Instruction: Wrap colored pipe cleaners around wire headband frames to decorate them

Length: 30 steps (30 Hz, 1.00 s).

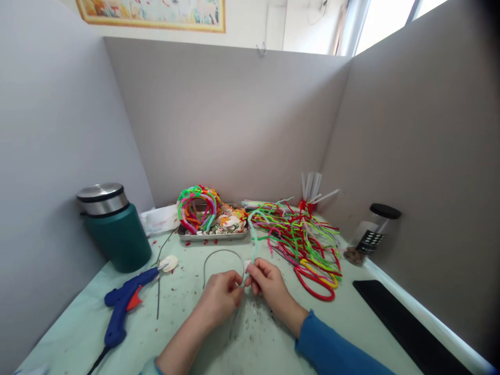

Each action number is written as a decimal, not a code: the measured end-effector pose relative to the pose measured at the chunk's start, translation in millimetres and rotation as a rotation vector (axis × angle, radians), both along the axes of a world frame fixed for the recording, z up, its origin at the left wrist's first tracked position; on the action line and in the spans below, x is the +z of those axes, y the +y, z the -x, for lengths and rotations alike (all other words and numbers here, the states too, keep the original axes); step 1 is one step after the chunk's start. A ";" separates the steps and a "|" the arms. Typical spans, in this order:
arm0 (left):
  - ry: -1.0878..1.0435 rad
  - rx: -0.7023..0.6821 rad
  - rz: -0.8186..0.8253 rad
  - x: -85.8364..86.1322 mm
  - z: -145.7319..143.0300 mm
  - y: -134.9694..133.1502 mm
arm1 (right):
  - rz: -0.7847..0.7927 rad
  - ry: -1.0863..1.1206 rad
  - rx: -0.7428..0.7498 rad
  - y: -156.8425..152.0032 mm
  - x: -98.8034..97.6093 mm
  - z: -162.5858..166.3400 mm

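Observation:
Near the middle of the table, my left hand (222,298) is closed in a pinch on a thin dark headband (224,250), whose arch rises behind the fingers. Its far end comes down left of the hand. Right beside it, the fingers of my right hand (270,285) are closed on a pale mint pipe cleaner (254,237) that stands up and curls over at the top. Both sets of fingertips meet where the pipe cleaner reaches the band; the exact contact is hidden by the fingers. A small whitish piece, not clear in kind, shows behind the right fingertips.
At left stand a blue glue gun (122,304), its tip over a whitish disc (169,263), and a green bottle (117,237). Behind are a metal tray (213,237) with wrapped headbands (198,208), a pipe cleaner pile (297,229), and scissors (315,285). A jar (369,234) stands right.

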<state>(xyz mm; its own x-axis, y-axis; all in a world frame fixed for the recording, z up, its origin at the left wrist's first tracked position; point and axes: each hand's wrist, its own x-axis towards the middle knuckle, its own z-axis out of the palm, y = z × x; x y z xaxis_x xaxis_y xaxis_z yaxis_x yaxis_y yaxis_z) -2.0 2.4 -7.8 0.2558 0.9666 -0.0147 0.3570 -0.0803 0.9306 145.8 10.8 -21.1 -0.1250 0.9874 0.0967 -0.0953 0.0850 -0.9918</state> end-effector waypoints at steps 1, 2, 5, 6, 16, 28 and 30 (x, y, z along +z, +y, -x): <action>0.002 -0.030 -0.005 0.9 0.4 -0.6 | 0.002 0.002 0.004 0.4 0.1 -0.6; -0.004 -0.062 0.000 2.3 1.3 -0.7 | -0.002 0.000 0.011 0.9 0.3 -1.6; -0.066 -0.069 -0.022 9.8 5.0 1.1 | -0.039 -0.032 0.032 1.0 0.2 -5.1; -0.102 -0.033 -0.023 12.9 6.1 2.0 | -0.049 -0.052 0.046 0.1 -0.1 -5.5; -0.533 0.156 0.182 18.1 10.4 8.1 | -0.289 -0.547 0.306 -33.0 0.9 14.7; -0.787 0.202 0.284 8.2 30.2 21.0 | -0.064 -0.389 0.632 -47.8 10.2 19.4; -0.786 0.198 0.300 8.1 30.1 20.7 | 0.023 -0.331 0.697 -49.2 11.8 18.5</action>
